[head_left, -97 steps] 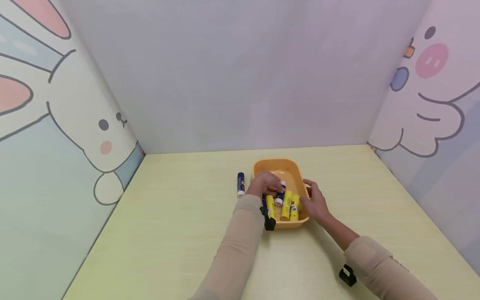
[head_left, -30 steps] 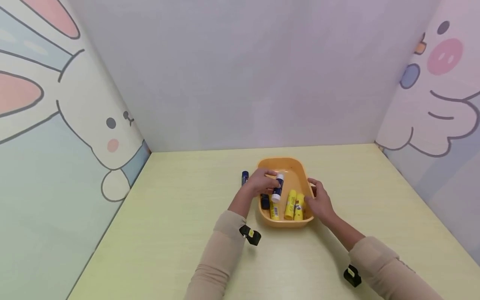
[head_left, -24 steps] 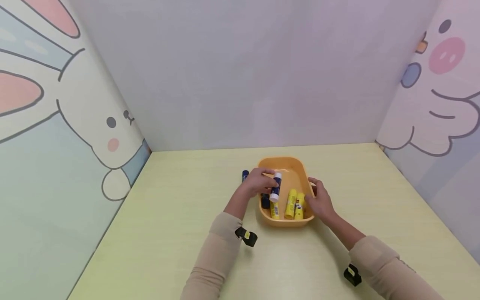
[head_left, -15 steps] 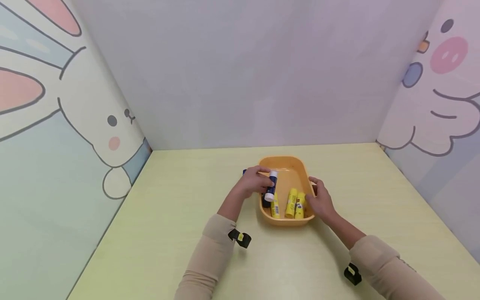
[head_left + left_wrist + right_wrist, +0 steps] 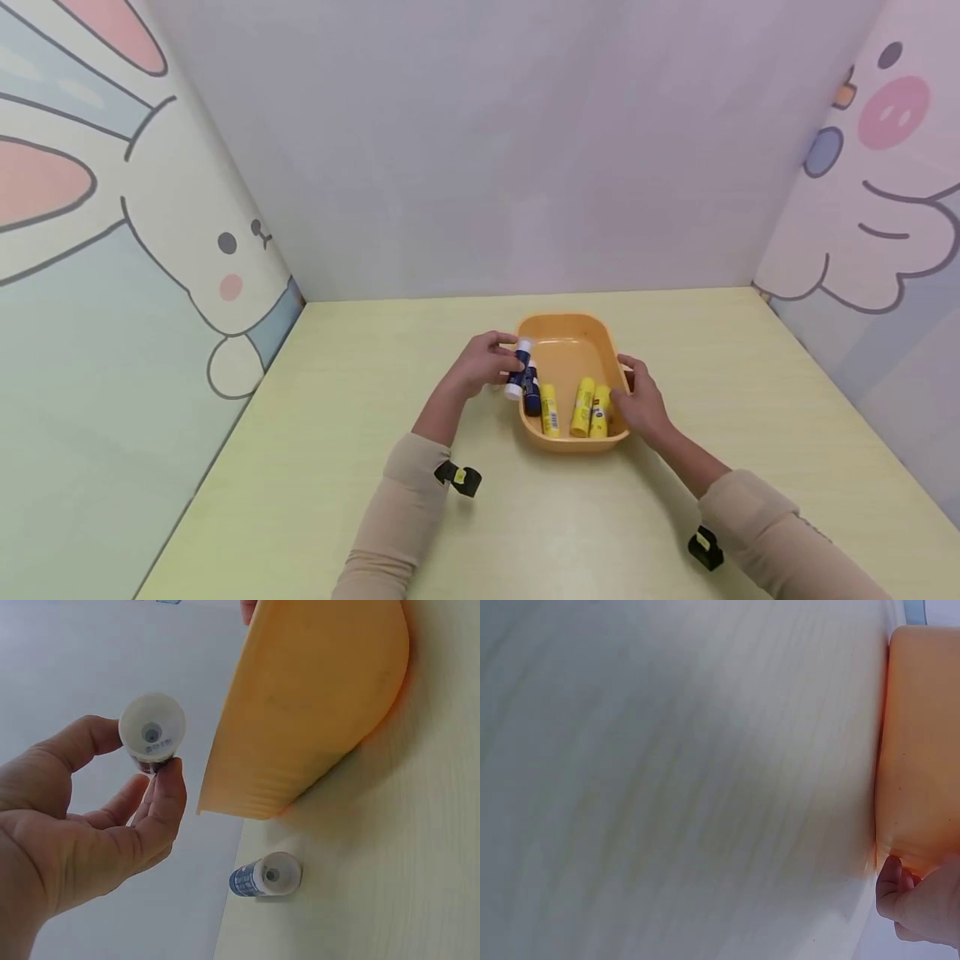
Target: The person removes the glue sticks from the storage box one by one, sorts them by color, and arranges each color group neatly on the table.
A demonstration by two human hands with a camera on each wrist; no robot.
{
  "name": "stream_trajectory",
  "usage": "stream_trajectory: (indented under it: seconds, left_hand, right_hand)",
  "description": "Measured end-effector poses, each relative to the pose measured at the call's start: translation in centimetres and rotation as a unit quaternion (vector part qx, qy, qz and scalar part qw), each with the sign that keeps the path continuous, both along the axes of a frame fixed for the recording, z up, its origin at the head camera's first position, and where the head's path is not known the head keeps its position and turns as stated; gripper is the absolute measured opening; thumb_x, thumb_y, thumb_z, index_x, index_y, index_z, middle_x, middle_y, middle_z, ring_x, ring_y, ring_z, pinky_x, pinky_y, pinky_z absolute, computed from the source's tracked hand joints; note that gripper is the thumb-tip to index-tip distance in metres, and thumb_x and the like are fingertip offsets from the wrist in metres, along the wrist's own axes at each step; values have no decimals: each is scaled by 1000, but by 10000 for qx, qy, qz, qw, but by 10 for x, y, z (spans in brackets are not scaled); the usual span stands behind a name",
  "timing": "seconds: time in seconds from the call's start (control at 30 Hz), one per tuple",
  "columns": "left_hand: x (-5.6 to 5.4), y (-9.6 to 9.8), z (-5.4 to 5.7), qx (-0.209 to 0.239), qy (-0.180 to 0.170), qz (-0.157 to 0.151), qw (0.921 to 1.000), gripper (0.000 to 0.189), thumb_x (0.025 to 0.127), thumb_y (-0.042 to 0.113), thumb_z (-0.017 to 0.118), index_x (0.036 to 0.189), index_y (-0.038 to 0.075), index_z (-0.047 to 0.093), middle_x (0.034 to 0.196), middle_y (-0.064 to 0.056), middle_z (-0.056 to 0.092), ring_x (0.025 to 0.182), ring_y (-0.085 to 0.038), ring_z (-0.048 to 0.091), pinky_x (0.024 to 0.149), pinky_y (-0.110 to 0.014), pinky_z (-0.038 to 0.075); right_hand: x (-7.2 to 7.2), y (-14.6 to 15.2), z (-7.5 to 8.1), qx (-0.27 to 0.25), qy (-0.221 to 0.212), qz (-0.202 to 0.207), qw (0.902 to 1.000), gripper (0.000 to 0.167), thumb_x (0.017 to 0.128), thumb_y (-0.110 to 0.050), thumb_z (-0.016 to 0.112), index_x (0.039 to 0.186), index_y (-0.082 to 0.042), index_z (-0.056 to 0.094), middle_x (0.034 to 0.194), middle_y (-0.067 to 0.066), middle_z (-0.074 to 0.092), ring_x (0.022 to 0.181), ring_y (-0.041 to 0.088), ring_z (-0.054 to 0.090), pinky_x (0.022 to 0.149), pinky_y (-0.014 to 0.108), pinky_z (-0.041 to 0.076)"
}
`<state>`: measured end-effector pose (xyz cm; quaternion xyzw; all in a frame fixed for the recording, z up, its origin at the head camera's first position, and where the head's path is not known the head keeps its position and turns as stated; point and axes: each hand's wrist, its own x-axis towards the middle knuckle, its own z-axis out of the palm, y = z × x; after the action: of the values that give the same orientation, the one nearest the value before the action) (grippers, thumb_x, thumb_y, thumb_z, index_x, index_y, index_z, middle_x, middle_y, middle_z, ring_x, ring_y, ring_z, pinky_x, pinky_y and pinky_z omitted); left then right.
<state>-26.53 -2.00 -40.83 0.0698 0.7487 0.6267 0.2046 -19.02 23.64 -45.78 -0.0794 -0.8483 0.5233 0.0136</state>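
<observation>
Pinching one navy glue stick with white ends (image 5: 154,727) between thumb and fingertips, the left hand (image 5: 477,367) holds it raised, just beside the left rim of the one orange tray (image 5: 566,354). The right hand (image 5: 639,398) grips that tray's right side, thumb at the rim and fingers curled around the outside.

Four glue sticks lie inside the tray: one dark blue glue stick (image 5: 532,398) along the left wall, and three yellow. Of these, one yellow glue stick (image 5: 550,412) lies near the blue one, while two more, a middle yellow glue stick (image 5: 582,407) and a rightmost yellow glue stick (image 5: 600,412), lie side by side toward the near right corner. A sixth, a blue-and-white glue stick (image 5: 266,874), is on the table (image 5: 360,358) outside the tray, seen in the left wrist view.

Two beige sleeves carry one black mount each, left (image 5: 459,477) and right (image 5: 706,547). Two cartoon animals decorate the side panels: one rabbit (image 5: 172,225), one pink-snouted figure (image 5: 894,112).
</observation>
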Motion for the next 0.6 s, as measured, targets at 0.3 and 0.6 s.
stream_trajectory:
  seconds: [0.3, 0.6]
  left_hand:
    - [-2, -19, -8, 1, -15, 190, 9998, 48, 78, -4, 68, 124, 1, 52, 105, -17, 57, 90, -27, 60, 70, -36, 54]
    - [-9, -34, -18, 55, -1, 361, 9993, 48, 79, -5, 67, 124, 1, 51, 105, -19, 57, 90, -28, 60, 71, -39, 54]
  right_hand:
    - [2, 0, 1, 17, -33, 38, 10000, 61, 89, 2, 43, 144, -2, 19, 131, 30, 39, 117, 40, 42, 95, 53, 38]
    - [3, -1, 2, 77, 61, 48, 9999, 60, 89, 2, 43, 144, -1, 19, 128, 30, 40, 115, 40, 43, 94, 53, 39]
